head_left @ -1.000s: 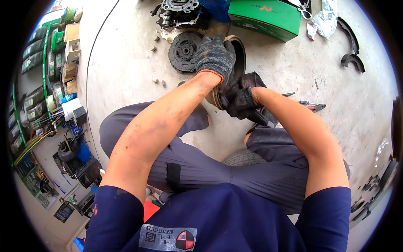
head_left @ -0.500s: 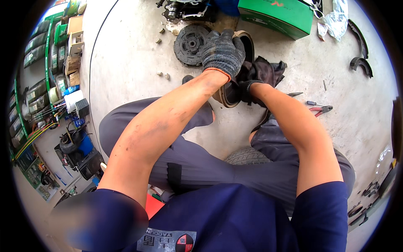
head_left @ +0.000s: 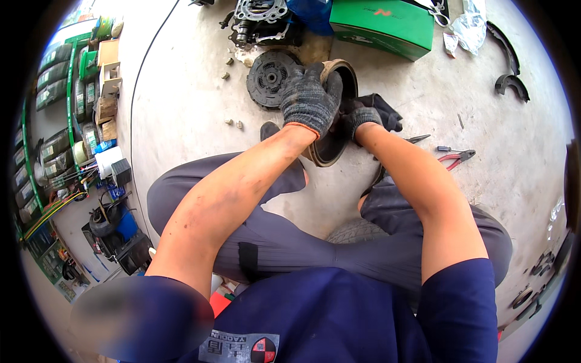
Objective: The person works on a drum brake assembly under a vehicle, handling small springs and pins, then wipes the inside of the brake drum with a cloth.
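Observation:
A brown, worn brake drum point(head_left: 328, 158) stands on its edge between my legs, its open side turned to the right. My left hand point(head_left: 311, 97), in a dark grey knit glove, is closed over the drum's outer wall. In my right hand point(head_left: 362, 121), also gloved, is a bunched dark cloth point(head_left: 387, 112), held at the drum's open mouth. Part of the cloth reaches into the drum's shadowed inside, and the right fingertips are partly hidden there. Just left of the drum lies a round, dark clutch assembly point(head_left: 264, 85), close to my left knuckles.
Beyond the clutch sit an engine part point(head_left: 259, 23) and a green box point(head_left: 378, 33). Right of my hands lie red-handled pliers point(head_left: 458, 158), a small screwdriver point(head_left: 446, 149) and curved brake shoes point(head_left: 513, 86). Several small metal fittings point(head_left: 229, 122) dot the floor leftward. Tyre shelves point(head_left: 54, 97) line the left.
The view has shifted, so the floor items sit lower and slightly left. My right hand and the cloth have moved closer to the drum's mouth, with less cloth spread outside.

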### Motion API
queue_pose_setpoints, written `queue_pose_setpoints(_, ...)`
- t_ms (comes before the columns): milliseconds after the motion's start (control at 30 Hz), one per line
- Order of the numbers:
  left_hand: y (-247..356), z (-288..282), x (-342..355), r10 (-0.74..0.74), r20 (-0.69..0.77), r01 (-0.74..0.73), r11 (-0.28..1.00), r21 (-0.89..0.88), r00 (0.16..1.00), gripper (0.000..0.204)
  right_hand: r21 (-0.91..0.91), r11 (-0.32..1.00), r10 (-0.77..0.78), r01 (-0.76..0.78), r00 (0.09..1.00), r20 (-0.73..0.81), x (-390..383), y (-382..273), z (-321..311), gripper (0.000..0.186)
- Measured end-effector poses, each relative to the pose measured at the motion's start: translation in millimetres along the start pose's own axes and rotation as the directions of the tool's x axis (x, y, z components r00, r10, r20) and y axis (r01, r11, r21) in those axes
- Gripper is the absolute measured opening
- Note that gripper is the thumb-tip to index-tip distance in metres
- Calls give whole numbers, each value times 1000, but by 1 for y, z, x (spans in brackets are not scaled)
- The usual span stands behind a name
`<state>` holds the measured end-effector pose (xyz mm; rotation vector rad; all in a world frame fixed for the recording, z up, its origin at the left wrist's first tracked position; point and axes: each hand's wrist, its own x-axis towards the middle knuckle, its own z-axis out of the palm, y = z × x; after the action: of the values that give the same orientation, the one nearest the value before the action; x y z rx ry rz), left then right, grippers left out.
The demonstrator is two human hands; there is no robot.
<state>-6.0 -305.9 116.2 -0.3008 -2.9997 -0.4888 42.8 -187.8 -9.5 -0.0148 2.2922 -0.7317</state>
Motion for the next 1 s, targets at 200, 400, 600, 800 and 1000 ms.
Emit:
queue_pose_setpoints(200,4,-13,8,-162,85,160,987,32,983,48,-309,923,-333,229,877,-345,8,-19,-29,41)
queue_pose_setpoints(400,8,-3,28,-102,182,80,989,124,978,55,80,993,81,-93,987,136,38,8,16,43)
queue_pose_setpoints(600,19,-14,20,-136,159,127,990,68,978,52,60,989,-146,133,894,423,-5,-2,7,28)
queue_pose_setpoints(800,-11,8,21,41,136,-57,992,113,990,49,638,577,-788,510,555,268,-11,26,-30,23)
queue_pose_setpoints(1000,11,-12,25,-140,140,140,990,8,980,50,524,823,-19,-220,911,411,0,5,-87,50)
